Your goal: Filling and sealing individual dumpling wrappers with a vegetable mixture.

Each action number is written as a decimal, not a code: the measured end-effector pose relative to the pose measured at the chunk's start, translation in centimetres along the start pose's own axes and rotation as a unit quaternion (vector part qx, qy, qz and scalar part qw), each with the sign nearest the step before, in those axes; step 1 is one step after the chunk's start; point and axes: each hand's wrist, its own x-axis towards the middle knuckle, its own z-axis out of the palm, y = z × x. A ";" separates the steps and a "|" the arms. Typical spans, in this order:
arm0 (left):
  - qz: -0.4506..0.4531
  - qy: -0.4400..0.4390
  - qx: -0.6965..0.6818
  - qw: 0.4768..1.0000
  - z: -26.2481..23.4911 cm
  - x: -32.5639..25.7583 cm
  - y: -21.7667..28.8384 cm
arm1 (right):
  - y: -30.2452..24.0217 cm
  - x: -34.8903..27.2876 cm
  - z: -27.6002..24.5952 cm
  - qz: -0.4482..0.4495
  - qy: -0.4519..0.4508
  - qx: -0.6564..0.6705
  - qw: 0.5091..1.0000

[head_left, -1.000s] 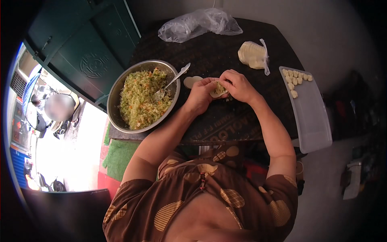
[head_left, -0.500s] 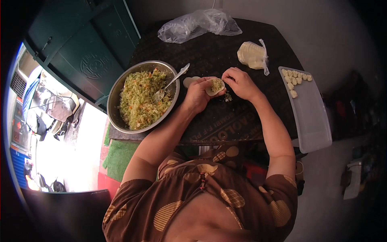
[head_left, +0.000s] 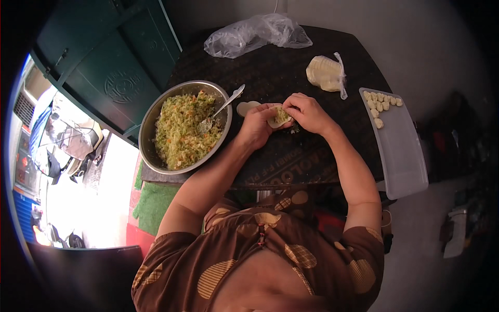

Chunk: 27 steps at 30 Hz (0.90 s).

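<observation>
A round, pale dumpling wrapper (head_left: 279,118) with chopped green and orange filling lies across the fingers of my left hand (head_left: 255,128), whose thumb rests at its near-left side. My right hand (head_left: 313,115) pinches the wrapper's right edge, its fingers curled so that the tips are partly hidden. Just beyond my left hand, loose pale wrappers (head_left: 246,108) lie on the dark table. To the left stands a large steel bowl (head_left: 143,136) of vegetable filling (head_left: 182,127). A metal spoon (head_left: 228,101) leans in it, handle over the right rim.
On the right, a translucent tray (head_left: 401,161) carries several small finished dumplings (head_left: 383,100) at its far end. A bag of stacked wrappers (head_left: 323,73) sits at the back right. A crumpled clear plastic bag (head_left: 257,36) lies along the far edge. A green door (head_left: 112,67) stands left.
My right hand has moved slightly left and down, from beside the wrapper onto its right edge. The left hand still holds the filled wrapper, tilted a little differently.
</observation>
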 end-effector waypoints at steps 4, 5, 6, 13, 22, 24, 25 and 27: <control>0.002 0.013 0.020 1.000 -0.1 -0.2 0.3 | -0.5 0.0 -0.8 0.044 -0.010 0.023 0.999; 0.007 0.023 0.021 1.000 0.0 -0.3 0.3 | -0.6 0.0 -1.0 0.043 -0.011 0.023 0.999; 0.006 0.023 0.021 1.000 0.1 -0.3 0.4 | -0.6 0.0 -1.1 0.059 -0.033 0.030 0.997; -0.006 0.007 -0.006 1.000 0.0 -0.1 0.3 | -0.5 -0.2 -0.6 0.057 -0.048 0.029 0.997; 0.010 -0.014 0.009 1.000 0.3 -0.2 0.3 | -0.3 -0.1 -0.7 0.059 -0.025 0.035 0.997; 0.010 -0.016 0.009 1.000 0.4 -0.2 0.3 | -0.3 0.0 -0.7 0.056 -0.022 0.031 0.998; 0.014 -0.005 0.008 1.000 0.4 -0.3 0.3 | -0.3 0.0 -0.7 0.053 -0.019 0.027 0.998; 0.019 0.006 0.006 1.000 0.4 -0.2 0.3 | -0.5 0.0 -0.7 0.060 -0.026 0.031 0.997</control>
